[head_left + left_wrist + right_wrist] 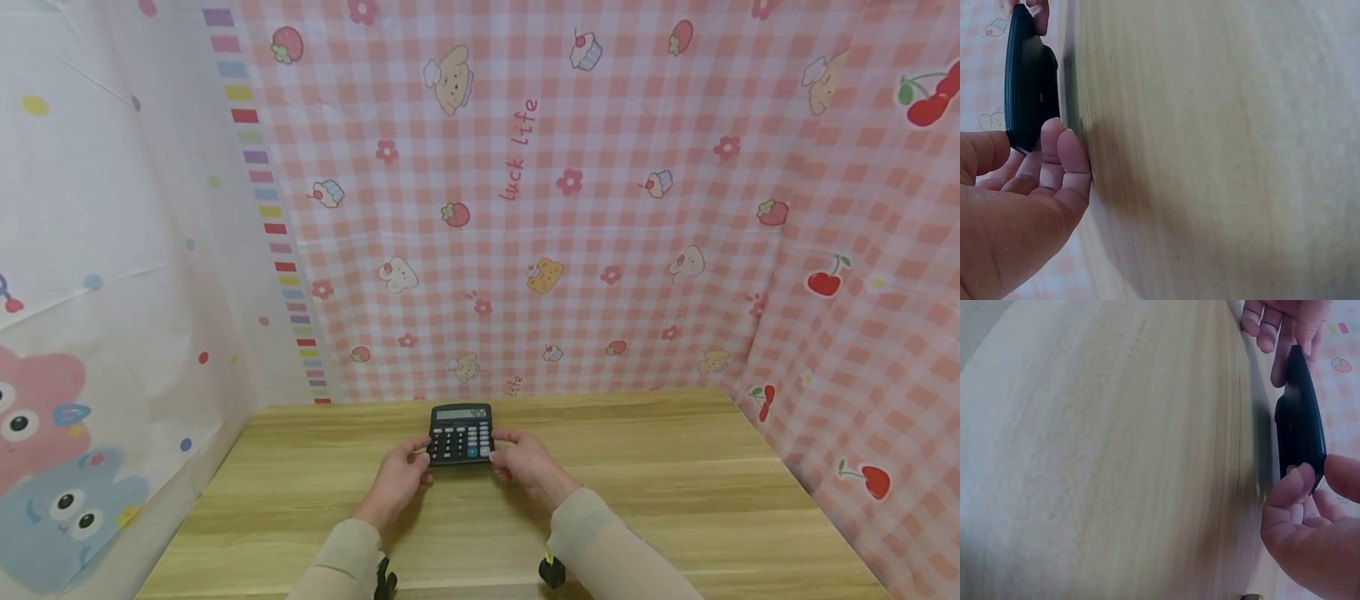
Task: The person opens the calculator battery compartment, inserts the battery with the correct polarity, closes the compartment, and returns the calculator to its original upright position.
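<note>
A black calculator point(461, 435) with a grey display showing digits is at the far middle of the table in the head view. My left hand point(400, 475) grips its left edge, thumb on top and fingers beneath. On the opposite edge my right hand point(527, 467) pinches it the same way. Seen edge-on in the left wrist view, the calculator point(1030, 81) is held just above the tabletop, with fingers curled under it. The right wrist view shows the calculator's dark underside point(1297, 419) between both hands, a gap separating it from the wood.
The wooden table point(660, 492) spreads around both arms. A pink checked cloth point(525, 233) hangs behind it and on the right, and a white cartoon-print cloth point(135, 275) covers the left side. Small black devices point(552, 572) sit by the wrists.
</note>
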Demonstrator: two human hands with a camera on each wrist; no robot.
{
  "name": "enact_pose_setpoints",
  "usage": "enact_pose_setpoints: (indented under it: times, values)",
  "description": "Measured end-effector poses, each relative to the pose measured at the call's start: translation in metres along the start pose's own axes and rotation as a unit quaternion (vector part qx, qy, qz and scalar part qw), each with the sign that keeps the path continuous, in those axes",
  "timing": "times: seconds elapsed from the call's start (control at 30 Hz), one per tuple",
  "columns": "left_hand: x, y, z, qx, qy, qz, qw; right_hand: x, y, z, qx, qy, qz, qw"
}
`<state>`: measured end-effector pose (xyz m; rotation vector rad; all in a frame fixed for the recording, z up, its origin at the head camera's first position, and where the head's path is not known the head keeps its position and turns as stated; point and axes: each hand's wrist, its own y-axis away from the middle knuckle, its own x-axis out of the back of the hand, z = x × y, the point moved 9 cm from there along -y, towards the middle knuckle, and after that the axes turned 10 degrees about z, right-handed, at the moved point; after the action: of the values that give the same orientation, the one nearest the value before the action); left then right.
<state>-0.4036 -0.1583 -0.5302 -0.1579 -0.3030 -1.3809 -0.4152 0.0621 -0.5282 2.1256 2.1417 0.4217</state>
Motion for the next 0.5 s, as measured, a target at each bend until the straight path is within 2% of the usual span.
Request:
enact_pose_setpoints:
  times: [0.33, 0.5]
  values:
    - [0.0019, 0.0017, -0.002, 0.005, 0.016, -0.004, 0.9998, 0.0018, 0.0028, 0.0005, 0.006, 0.005, -0.047, 0.9989]
    - [0.0033, 0.0042, -0.0006, -0.003, 0.017, -0.012, 0.9998, 0.0025, 0.0038, 0.0009, 0.012, -0.003, -0.068, 0.9976]
